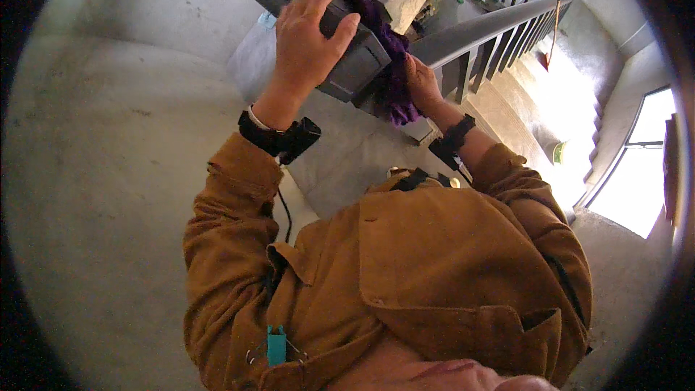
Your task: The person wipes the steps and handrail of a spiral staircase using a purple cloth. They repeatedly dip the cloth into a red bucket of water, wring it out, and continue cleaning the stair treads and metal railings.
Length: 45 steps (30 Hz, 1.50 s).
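My left hand (312, 38) is over the top of a dark grey newel post (353, 62), thumb spread away from the fingers. It looks empty, and whether the palm touches the post cannot be told. A dark purple cloth (399, 81) drapes along the right side of the post and hangs below it in a bunched end. My right hand (422, 84) grips the cloth against the post, close to where the grey handrail (478, 24) meets it. Part of the cloth's upper end disappears in the shadow behind the post.
Balusters (488, 60) run under the handrail beside concrete stairs (507, 103). A long-handled tool (553, 38) leans on the railing farther down. A greenish container (558, 152) stands near the stairs by a bright window (630, 174). A pale plastic bag (252, 57) hangs left of the post.
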Each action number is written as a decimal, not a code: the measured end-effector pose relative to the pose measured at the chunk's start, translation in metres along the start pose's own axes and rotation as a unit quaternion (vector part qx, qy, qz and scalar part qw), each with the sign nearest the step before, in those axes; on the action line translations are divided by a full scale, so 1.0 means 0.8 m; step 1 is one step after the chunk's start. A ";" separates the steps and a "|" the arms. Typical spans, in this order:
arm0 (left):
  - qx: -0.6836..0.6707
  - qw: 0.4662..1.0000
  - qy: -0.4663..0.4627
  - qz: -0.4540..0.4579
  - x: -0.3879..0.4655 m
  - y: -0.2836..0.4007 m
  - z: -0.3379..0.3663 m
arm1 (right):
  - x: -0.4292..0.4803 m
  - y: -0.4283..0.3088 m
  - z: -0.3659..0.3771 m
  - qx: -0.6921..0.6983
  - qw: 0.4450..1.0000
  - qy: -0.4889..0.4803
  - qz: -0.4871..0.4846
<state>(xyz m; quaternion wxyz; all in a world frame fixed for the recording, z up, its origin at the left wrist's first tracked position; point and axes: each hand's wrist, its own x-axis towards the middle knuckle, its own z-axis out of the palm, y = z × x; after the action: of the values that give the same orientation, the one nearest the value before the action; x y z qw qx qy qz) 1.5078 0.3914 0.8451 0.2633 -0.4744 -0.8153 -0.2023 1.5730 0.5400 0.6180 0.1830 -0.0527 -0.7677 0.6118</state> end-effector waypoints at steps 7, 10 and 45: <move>-0.052 0.987 -0.116 -0.095 0.008 0.010 -0.010 | 0.076 0.023 0.008 -0.122 0.984 -0.091 -0.093; -0.063 0.985 -0.136 -0.085 0.013 0.011 -0.017 | 0.128 -0.010 0.033 0.002 0.972 -0.202 -0.116; -0.078 0.963 -0.214 -0.143 0.047 0.016 -0.040 | 0.171 0.161 -0.123 -0.081 0.984 0.008 -0.157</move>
<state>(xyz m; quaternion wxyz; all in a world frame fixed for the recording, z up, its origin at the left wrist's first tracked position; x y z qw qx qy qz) 1.5111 0.4037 0.8942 0.0134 -0.4044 -0.8935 -0.1949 1.4618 0.7039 0.5422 0.2779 0.0492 -0.8119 0.5110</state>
